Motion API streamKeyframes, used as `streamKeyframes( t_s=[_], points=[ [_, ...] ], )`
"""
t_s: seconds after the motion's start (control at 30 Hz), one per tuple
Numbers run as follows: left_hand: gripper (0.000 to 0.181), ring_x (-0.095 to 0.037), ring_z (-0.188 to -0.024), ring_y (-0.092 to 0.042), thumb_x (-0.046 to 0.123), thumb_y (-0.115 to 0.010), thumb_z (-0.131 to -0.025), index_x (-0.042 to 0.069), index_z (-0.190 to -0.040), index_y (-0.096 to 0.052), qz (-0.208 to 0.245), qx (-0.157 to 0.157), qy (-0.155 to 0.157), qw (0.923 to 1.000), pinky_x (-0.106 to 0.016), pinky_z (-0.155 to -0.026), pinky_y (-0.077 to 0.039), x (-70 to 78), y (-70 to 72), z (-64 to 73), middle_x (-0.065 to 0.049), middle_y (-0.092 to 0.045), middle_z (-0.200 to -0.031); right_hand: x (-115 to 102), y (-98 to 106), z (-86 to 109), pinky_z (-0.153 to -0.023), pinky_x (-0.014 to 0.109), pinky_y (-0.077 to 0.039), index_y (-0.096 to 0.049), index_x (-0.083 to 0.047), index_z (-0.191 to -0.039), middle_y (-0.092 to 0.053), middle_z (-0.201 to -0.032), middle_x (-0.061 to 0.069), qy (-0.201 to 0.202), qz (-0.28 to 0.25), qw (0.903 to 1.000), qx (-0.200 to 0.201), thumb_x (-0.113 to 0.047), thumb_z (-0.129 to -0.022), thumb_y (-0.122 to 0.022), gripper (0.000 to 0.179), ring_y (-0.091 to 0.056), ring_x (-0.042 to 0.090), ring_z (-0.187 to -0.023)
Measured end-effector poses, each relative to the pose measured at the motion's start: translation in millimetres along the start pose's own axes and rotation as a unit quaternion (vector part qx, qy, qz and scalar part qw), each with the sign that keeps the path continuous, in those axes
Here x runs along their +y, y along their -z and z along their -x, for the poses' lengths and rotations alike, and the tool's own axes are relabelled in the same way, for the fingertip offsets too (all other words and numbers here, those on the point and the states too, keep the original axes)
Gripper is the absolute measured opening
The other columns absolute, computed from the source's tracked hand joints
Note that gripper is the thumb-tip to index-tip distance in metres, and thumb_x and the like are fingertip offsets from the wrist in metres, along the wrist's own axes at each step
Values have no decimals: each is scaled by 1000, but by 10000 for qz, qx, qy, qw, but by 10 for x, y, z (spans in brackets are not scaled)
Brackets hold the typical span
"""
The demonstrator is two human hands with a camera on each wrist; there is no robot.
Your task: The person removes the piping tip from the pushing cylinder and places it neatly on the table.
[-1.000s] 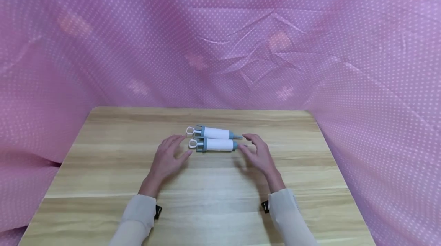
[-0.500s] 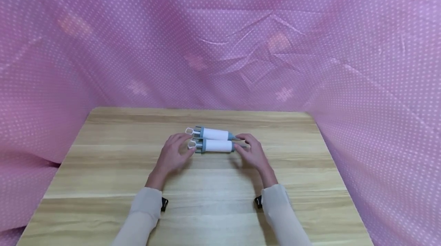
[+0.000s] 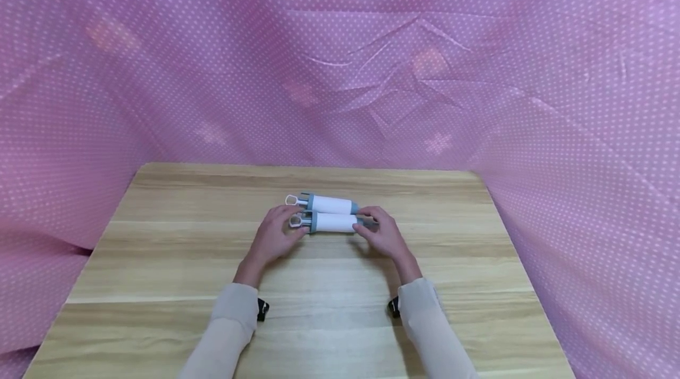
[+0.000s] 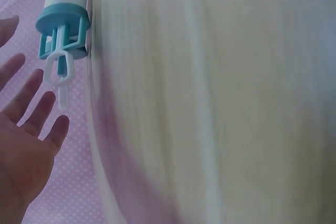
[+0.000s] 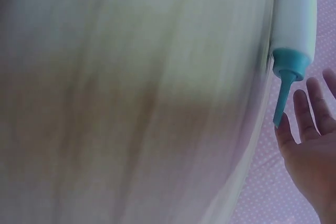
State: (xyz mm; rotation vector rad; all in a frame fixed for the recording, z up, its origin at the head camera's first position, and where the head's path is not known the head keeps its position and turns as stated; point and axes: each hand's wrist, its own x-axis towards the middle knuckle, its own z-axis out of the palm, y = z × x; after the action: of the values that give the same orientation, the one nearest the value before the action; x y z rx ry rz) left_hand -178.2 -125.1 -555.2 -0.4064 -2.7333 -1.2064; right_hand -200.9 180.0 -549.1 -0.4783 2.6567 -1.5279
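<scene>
Where the nearer tube (image 3: 334,223) lies crosswise, its handle (image 4: 71,70) is flanked by the left hand (image 3: 273,238), its nozzle (image 5: 284,97) by the right hand (image 3: 385,238), fingers loose, nothing grasped.

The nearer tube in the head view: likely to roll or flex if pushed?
The nearer tube might roll, its white barrel being round, though the farther tube close beside it could check a forward push. That straight, smooth barrel is probably stiff.
</scene>
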Motion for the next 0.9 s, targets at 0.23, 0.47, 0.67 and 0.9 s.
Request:
streamKeyframes(
  t_s=[0.23, 0.47, 0.67, 0.9],
  points=[
    [57, -38, -138, -41, 36, -78, -89, 14, -138, -61, 216, -106, 194, 9995, -62, -112, -30, 12, -52, 3, -14, -51, -148, -6, -46, -27, -99, 46, -50, -69, -5, -119, -66, -121, 11, -6, 439, 9989, -188, -23, -92, -77, 34, -62, 29, -112],
    [60, -37, -139, -41, 39, -78, -88, 14, -139, -61, 387, -209, 354, 9984, -62, -112, -31, 28, -87, -8, -13, -50, -148, -14, -56, -38, -96, 47, -51, -70, -6, -118, -65, -122, 12, -181, 356, 9989, -237, -17, -90, -78, 31, -61, 29, -110],
    [62, -33, -128, -50, 35, -83, -84, 16, -139, -61, 546, -341, 464, 9968, -58, -106, -41, 31, -109, -36, -7, -51, -140, -4, -68, -55, -98, 46, -50, -70, -11, -119, -66, -124, 10, -512, 270, 9974, -441, -14, -87, -81, 34, -61, 28, -110],
    [63, -34, -125, -53, 36, -84, -83, 16, -139, -61, 581, -556, 489, 9956, -56, -105, -43, 14, -126, -75, -9, -52, -141, -22, -72, -74, -99, 48, -48, -70, -13, -119, -65, -125, 9, -548, 211, 9965, -593, -14, -87, -82, 34, -61, 28, -111]
  ],
)
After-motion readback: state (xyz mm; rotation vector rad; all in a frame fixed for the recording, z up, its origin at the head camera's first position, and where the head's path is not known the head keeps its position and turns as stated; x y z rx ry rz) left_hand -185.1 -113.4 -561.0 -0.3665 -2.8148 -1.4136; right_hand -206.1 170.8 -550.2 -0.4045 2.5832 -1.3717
